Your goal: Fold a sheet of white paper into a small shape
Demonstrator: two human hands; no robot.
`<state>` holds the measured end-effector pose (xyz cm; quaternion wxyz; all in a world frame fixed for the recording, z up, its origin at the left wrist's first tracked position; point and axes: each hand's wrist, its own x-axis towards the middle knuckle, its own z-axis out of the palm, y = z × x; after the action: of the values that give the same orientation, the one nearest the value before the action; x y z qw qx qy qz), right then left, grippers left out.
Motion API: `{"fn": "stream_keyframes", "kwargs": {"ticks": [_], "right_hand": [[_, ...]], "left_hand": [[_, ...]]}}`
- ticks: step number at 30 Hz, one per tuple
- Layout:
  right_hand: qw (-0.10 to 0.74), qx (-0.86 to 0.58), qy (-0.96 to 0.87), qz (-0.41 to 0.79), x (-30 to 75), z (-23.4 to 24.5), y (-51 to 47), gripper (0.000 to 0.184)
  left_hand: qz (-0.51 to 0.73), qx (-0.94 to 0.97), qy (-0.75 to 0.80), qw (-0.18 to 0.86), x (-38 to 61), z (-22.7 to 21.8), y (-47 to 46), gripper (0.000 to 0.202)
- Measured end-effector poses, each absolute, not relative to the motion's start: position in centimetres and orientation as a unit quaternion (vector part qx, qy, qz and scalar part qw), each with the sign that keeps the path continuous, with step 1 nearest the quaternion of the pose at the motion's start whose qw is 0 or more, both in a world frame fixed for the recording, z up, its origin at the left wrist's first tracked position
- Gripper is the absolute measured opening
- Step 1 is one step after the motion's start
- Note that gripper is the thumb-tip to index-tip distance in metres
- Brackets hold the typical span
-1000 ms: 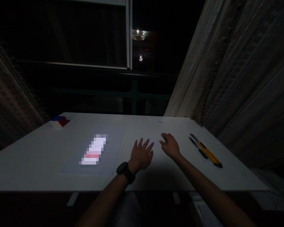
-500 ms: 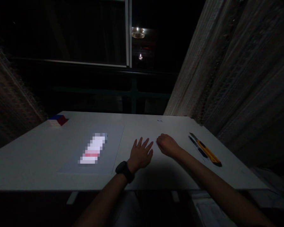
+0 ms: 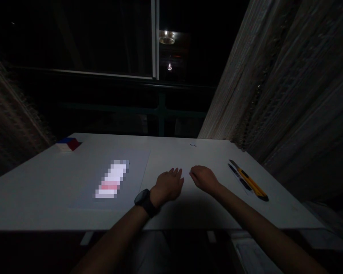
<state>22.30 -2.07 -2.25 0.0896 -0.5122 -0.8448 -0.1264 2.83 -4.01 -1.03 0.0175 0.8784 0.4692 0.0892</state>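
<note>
My left hand [image 3: 169, 185], with a black watch [image 3: 144, 201] on the wrist, is over the middle of the white table [image 3: 171, 148]. It is tipped onto its side, its fingers stretched forward and holding nothing that I can see. Just to its right, my right hand [image 3: 205, 178] is closed with thumb and fingertips pressed together. Something small and pale may be at those fingertips, but it is too dim to make out. The two hands are close but apart. A few tiny scraps [image 3: 193, 145] lie beyond them.
At right lie a yellow utility knife [image 3: 253, 184], blade out, and a dark pen-like tool [image 3: 240, 177]. A lit, blurred phone screen [image 3: 112, 179] rests on a pale sheet [image 3: 84, 199] at left. A coloured puzzle cube [image 3: 68, 144] sits at the far left corner. Curtains [image 3: 231, 87] flank the table.
My left hand has rolled from palm-down with spread fingers onto its side, its fingers drawn closer together. My right hand stays closed and has moved slightly nearer to me.
</note>
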Motion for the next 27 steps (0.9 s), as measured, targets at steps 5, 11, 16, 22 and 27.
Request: {"fn": "stream_keyframes", "kwargs": {"ticks": [5, 11, 16, 22, 27], "right_hand": [[0.103, -0.508, -0.849, -0.107, 22.3, -2.7, -2.1, 0.017], [0.097, -0.485, -0.862, -0.111, 22.9, -2.1, -1.3, 0.02], [0.103, -0.5, -0.852, -0.119, 23.1, -1.9, -0.5, 0.021], [0.13, -0.489, -0.857, -0.095, 22.6, -2.2, -0.4, 0.022], [0.132, -0.474, -0.864, -0.107, 22.4, -2.4, -0.4, 0.022]], "left_hand": [[0.117, 0.931, 0.345, 0.027, 2.1, -0.3, -0.7, 0.042], [0.117, 0.935, 0.335, 0.003, 2.5, -3.2, 0.3, 0.046], [0.161, 0.885, 0.436, -0.038, 3.9, -4.1, -2.4, 0.046], [0.177, 0.872, 0.453, -0.055, 3.5, -3.3, -1.8, 0.045], [0.143, 0.906, 0.396, -0.036, 2.2, -3.8, -0.5, 0.047]]}}
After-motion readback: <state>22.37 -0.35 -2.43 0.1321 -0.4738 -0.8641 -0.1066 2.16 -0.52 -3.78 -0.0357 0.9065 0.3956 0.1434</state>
